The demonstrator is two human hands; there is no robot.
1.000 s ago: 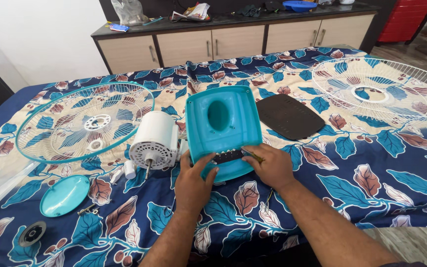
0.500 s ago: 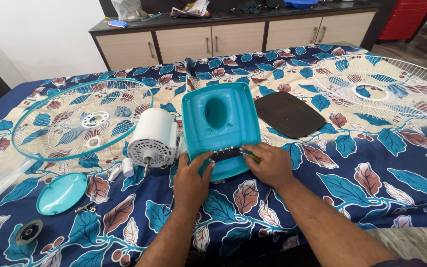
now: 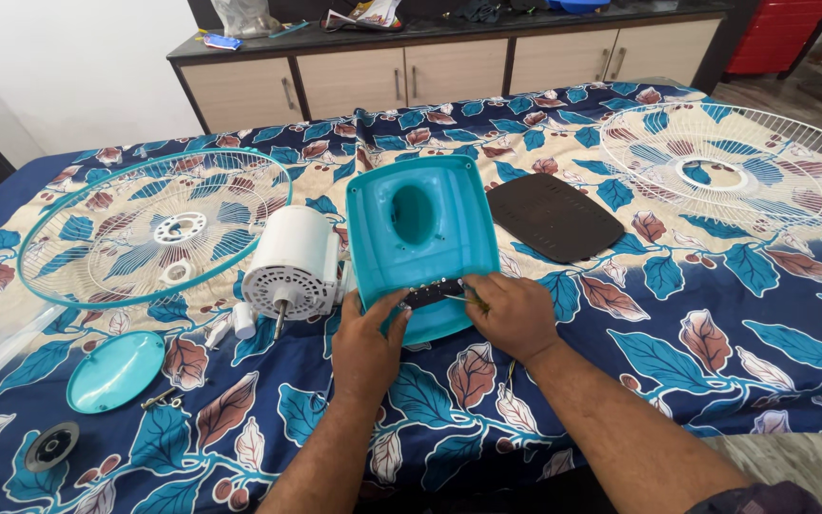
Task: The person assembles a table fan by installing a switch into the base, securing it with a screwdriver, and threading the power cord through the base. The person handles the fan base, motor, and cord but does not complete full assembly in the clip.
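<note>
A turquoise fan base housing lies upside down in the middle of the table, with an oval hole near its far end. A small dark switch board sits at its near edge. My left hand grips the housing's near left edge, thumb resting by the board. My right hand holds a thin screwdriver whose tip points at the board's right end.
A white fan motor lies left of the housing. A teal-rimmed grille, a turquoise round cap and a black disc are further left. A dark plate and a white grille lie right. A cabinet stands behind.
Both hands stay on the housing's near edge. The view has shifted slightly, and the screwdriver tip sits a little closer to the board.
</note>
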